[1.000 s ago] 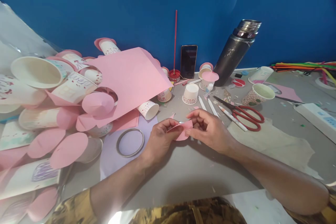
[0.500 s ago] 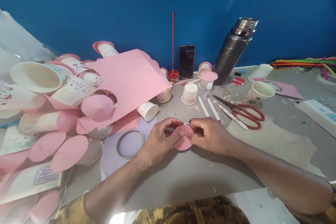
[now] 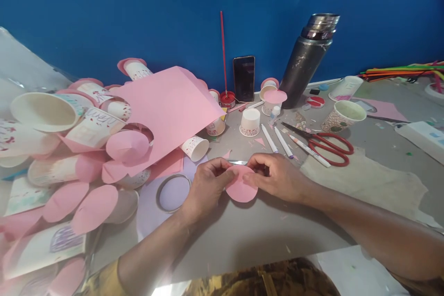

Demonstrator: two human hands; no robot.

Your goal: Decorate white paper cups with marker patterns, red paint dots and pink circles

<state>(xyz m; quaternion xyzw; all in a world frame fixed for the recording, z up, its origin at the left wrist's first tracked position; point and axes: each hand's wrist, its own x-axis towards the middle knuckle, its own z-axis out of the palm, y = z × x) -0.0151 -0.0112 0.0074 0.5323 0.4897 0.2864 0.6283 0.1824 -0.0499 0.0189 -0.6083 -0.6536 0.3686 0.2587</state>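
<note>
Head camera, close behind left hand point(image 3: 208, 184) and right hand point(image 3: 280, 176), faces forward-down from near edge of bench point(image 3: 208, 245) toward blue wall point(image 3: 156, 14).

Cluttered grey table point(image 3: 270, 236)
Directly on it: purple paper point(image 3: 147, 217), an upturned white cup point(image 3: 250, 122), two white markers point(image 3: 269, 138), a dark flask point(image 3: 303, 67).

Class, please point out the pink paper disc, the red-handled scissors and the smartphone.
Pink paper disc point(image 3: 242, 189): head view, on its face, below the thumbs.
Red-handled scissors point(image 3: 310, 136): head view, around the pivot.
Smartphone point(image 3: 244, 78): head view, middle of its dark screen.
</note>
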